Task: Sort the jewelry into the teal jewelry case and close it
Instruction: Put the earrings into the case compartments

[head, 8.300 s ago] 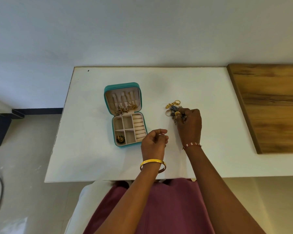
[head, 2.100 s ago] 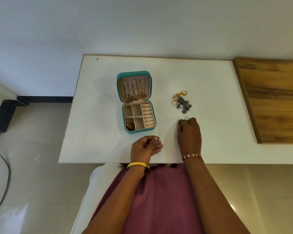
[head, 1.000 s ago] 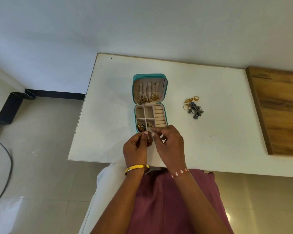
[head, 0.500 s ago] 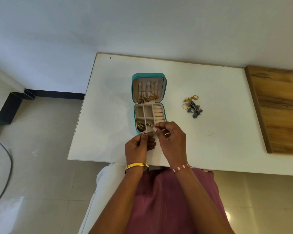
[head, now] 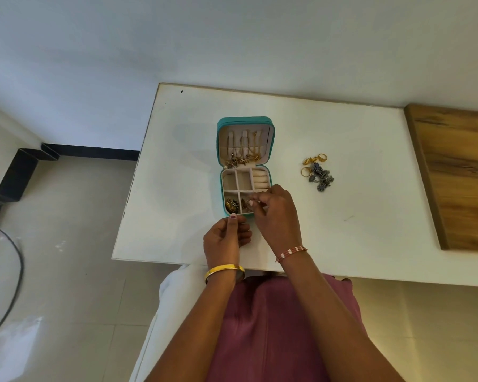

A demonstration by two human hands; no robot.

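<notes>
case [head: 245, 123] open; gold chains [head: 242, 160] in lid | earrings [head: 231, 205] in near-left compartment

The teal jewelry case [head: 245, 166] lies open, its lid [head: 245, 140] tilted back at the far side with gold chains [head: 243, 150] hanging from the lid's hooks and gathering at the hinge. The cream-lined base [head: 236, 183] is split into square compartments beside a row of ring rolls [head: 260, 180]; a gold ornament [head: 231, 205] sits in the near-left compartment. To the right of the case, well apart from it, lies a loose heap of gold rings and dark silver pieces [head: 318, 172]
</notes>
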